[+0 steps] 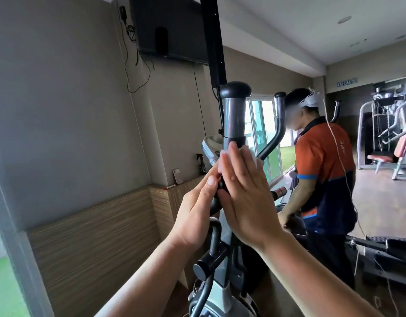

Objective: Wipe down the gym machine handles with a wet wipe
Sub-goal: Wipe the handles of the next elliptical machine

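Observation:
An upright machine handle, grey with a black knob on top, rises just in front of me. My right hand lies flat against the handle below the grey part, fingers straight and together, pressing a white wet wipe whose edge shows past the fingertips. My left hand closes around the handle's black shaft from the left, thumb up beside the right hand's fingers. The stretch of handle between the two hands is hidden.
A person in an orange and navy shirt stands close on the right at another machine. A spray bottle and a phone sit on the wooden ledge to the left. A wall television hangs above. Weight machines stand at the far right.

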The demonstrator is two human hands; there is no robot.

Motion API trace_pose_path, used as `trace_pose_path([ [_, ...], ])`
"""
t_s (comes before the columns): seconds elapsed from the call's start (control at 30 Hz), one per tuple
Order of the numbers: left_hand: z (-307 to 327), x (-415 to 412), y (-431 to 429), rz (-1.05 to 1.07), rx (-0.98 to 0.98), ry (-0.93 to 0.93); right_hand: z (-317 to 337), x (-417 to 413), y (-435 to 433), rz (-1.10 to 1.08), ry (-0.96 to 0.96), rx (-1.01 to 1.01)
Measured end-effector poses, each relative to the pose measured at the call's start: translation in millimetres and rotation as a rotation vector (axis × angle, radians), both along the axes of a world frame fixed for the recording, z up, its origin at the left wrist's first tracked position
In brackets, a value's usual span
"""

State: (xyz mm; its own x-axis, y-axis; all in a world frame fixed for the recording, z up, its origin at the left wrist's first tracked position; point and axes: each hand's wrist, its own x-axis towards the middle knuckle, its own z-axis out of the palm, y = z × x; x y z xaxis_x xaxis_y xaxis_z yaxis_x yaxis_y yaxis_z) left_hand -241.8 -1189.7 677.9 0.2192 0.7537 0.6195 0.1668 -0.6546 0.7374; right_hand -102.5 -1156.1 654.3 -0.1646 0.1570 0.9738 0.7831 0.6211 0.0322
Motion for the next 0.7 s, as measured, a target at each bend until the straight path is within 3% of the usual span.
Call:
trace_pose_path([
  [0.2, -3.5, -10.0, 6.6, -0.026, -0.026, 0.044, -38.5, -28.3, -3.1, 0.324, 0.301, -0.125],
  [0.33, -4.3, -15.8, 11.4, -0.063, 0.000, 0.059, -12.8, -29.7, 5.9, 0.525, 0.464, -0.141],
  [0.53, -6.6, -22.8, 21.6, -0.093, 0.055, 0.064, -58.8, -55.7, 3.9, 0.553, 0.522, -0.138],
  [0.7, -9.7, -26.8, 26.9, -0.147, 0.075, 0.052, -13.9, -44.5, 16.5, 0.589, 0.637, -0.139],
])
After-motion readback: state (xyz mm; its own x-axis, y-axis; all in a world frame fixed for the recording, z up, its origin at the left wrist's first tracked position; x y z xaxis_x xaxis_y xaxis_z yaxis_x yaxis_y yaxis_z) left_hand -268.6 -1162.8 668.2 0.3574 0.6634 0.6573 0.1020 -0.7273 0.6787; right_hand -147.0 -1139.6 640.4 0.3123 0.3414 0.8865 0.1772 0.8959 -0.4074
